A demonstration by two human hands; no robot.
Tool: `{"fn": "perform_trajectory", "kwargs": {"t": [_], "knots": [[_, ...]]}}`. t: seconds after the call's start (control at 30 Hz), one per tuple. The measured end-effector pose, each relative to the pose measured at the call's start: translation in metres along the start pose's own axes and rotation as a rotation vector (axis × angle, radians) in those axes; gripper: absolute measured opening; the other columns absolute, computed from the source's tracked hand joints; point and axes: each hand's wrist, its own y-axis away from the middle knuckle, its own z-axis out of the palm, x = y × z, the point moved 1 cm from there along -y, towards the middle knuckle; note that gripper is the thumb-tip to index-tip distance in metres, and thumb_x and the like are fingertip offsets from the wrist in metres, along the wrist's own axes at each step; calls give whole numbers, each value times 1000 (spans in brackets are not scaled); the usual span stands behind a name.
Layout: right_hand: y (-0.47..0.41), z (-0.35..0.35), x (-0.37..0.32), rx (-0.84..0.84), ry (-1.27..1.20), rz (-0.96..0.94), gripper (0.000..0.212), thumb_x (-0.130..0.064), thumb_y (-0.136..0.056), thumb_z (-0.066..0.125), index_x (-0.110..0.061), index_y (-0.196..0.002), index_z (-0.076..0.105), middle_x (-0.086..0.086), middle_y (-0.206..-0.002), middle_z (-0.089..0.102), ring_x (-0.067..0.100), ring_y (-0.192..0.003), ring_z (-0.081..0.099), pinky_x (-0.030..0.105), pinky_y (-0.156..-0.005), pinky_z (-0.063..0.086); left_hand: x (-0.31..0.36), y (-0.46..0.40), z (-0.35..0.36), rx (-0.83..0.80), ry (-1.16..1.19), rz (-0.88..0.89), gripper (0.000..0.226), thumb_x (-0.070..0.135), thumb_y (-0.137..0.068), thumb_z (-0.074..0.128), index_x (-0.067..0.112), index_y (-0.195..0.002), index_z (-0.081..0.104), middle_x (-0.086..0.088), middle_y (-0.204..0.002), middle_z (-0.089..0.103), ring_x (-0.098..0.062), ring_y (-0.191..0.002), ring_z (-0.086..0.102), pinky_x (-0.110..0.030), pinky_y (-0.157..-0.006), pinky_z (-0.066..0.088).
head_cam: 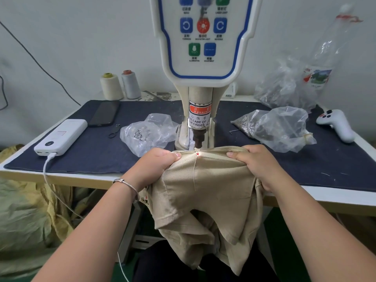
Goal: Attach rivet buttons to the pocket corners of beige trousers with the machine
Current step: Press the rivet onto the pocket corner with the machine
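trousers (pixel 205 180): beige, top edge stretched flat between both hands, right under the punch; rest hangs off the tabletop front edge toward the lap. Prob. held taut so the pocket corner lies smooth w/o folds at the strike pt.
laser dot (pixel 197 154): red mark on the cloth, midway between the hands, just below the punch tip. Looks like the aim guide; fabric is set so the corner seam sits on it.
punch (pixel 198 139): dark stepped tip of the machine (pixel 200 58), just above and beyond the cloth edge, raised; can't tell if a rivet is loaded.
left hand (pixel 156 165): fingers curled round a bunch of fabric, thumb on top near the dot, knuckles up; wrist w/ a bangle (pixel 127 185), forearm coming in low from the left.
right hand (pixel 258 163): grips the edge the same way, thumb pressing along the top hem, fingers tucked under; forearm angled in from the right.
gap: both thumbs sit beside the strike pt, not under it. Judged a safe stand-off, as the warning label (pixel 198 117) asks.
bags: clear bag (pixel 146 133) beyond the left hand, holding small metal parts, another bag (pixel 282 129) beyond the right hand; prob. rivet stock kept in reach.
step: aligning, not yet pressed.
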Motion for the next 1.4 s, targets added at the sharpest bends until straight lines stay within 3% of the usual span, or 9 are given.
{"fn": "perform_trajectory", "kwargs": {"t": [0.13,0.3,0.47,0.57,0.73,0.87,1.07,1.2,1.4], "knots": [[2,0,-2,-3,-13,9,29,-30,-81,74,-12,-64,61,-2,-53,53,6,-48,53,19,-46,39,0,1,0,-17,45,10,47,39,-96,59,3,-67,48,-5,-71,41,-21,-69,35,-35,-70,30],[16,2,-13,10,-135,-9,42,-33,-80,75,4,-72,57,9,-69,47,20,-62,46,32,-62,35,-1,11,3,23,146,55,61,49,-91,58,-8,-73,47,-7,-72,45,-22,-69,39,-35,-70,31],[35,6,-38,-67,-351,43,25,-30,-82,74,-13,-64,75,3,-65,69,14,-58,65,22,-51,50,1,29,3,115,263,118,65,54,-88,57,-10,-81,50,-7,-70,51,-16,-66,47,-29,-64,39],[48,3,-39,-162,-376,131,29,-31,-83,73,-2,-80,76,10,-72,71,19,-62,67,25,-57,52,2,43,0,102,275,112,60,48,-95,58,-10,-81,52,-7,-68,51,-16,-63,48,-21,-56,39],[77,4,-21,-262,-361,239,53,-41,-71,73,8,-92,70,17,-78,68,22,-65,64,26,-61,49,-2,74,1,-1,386,63,56,45,-93,62,-11,-95,65,-20,-89,67,-24,-81,59,-35,-77,43],[97,0,-18,-348,-458,214,48,-40,-73,72,4,-93,74,22,-88,72,26,-72,69,28,-63,54,-3,98,1,-27,460,70,66,49,-86,66,-15,-100,62,-35,-99,67,-31,-86,57,-41,-79,42],[119,-8,-28,-415,-529,86,43,-38,-73,81,2,-86,76,23,-88,73,24,-73,72,26,-61,56,2,123,-4,-71,581,164,44,46,-76,73,8,-96,80,-15,-94,77,-21,-84,74,-24,-70,57],[128,-16,-34,-452,-520,23,61,-50,-56,88,2,-84,74,21,-83,72,24,-71,69,26,-61,55,6,136,-5,-129,658,214,52,50,-73,78,2,-94,78,-17,-91,76,-23,-82,73,-26,-69,57],[137,-23,-43,-531,-545,44,49,-37,-65,86,4,-90,74,22,-88,72,26,-76,70,29,-66,57,0,141,-9,-221,609,190,60,51,-82,72,-3,-106,73,-30,-106,71,-39,-95,69,-39,-83,56]]}}
